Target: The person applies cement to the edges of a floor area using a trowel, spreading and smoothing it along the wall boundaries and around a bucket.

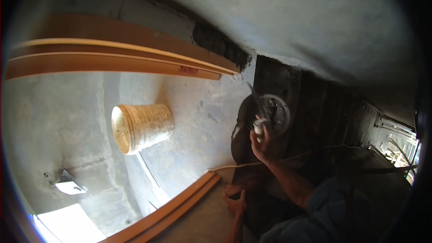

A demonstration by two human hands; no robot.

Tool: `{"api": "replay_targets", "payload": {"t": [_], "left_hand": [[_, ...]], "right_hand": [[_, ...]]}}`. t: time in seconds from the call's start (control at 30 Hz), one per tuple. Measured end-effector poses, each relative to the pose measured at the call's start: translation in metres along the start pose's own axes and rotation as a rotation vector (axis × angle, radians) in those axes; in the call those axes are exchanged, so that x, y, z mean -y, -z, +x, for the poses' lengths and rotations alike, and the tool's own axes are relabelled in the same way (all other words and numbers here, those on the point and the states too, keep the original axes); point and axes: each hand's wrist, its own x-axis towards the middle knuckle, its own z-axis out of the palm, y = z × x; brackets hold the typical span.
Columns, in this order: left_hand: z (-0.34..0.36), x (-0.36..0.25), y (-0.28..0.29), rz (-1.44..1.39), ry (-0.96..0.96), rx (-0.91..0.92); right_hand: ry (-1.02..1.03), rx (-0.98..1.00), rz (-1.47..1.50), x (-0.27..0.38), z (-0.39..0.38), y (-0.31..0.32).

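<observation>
My right hand (pixel 262 147) is closed around the pale handle of a trowel (pixel 255 96). The trowel's dark, narrow blade points up and to the left, over the near side of a round bucket. Wet grey mortar (pixel 275 111) with a lumpy surface lies in that bucket (pixel 289 116), whose rim is crusted. Lower down, close to the orange door frame (pixel 198 188), is my left hand (pixel 236 204). Its thumb and fingers stand apart in a curved shape. Nothing can be made out between them in the shade.
A cream-coloured, stained bucket (pixel 146 127) lies at left of centre. An orange frame beam (pixel 135 56) crosses the upper left, and a grey wall (pixel 333 22) leans over the upper right. A thin pale cord (pixel 252 164) runs rightward from the frame. Stacked sticks show through a bright opening at far right.
</observation>
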Motion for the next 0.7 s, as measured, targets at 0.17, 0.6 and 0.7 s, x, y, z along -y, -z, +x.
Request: {"api": "replay_targets", "payload": {"t": [0.17,0.6,0.7], "left_hand": [[-0.005,-0.010,0.011,0.030,0.025,0.030],[-0.007,-0.018,0.009,-0.015,-0.012,0.014],[-0.008,-0.018,0.013,-0.028,0.003,0.037]], "right_hand": [[-0.157,-0.017,-0.377,-0.024,-0.060,0.113],[-0.519,0.179,-0.993,-0.012,0.004,0.203],[-0.427,0.366,-1.133,-0.021,0.005,0.195]]}}
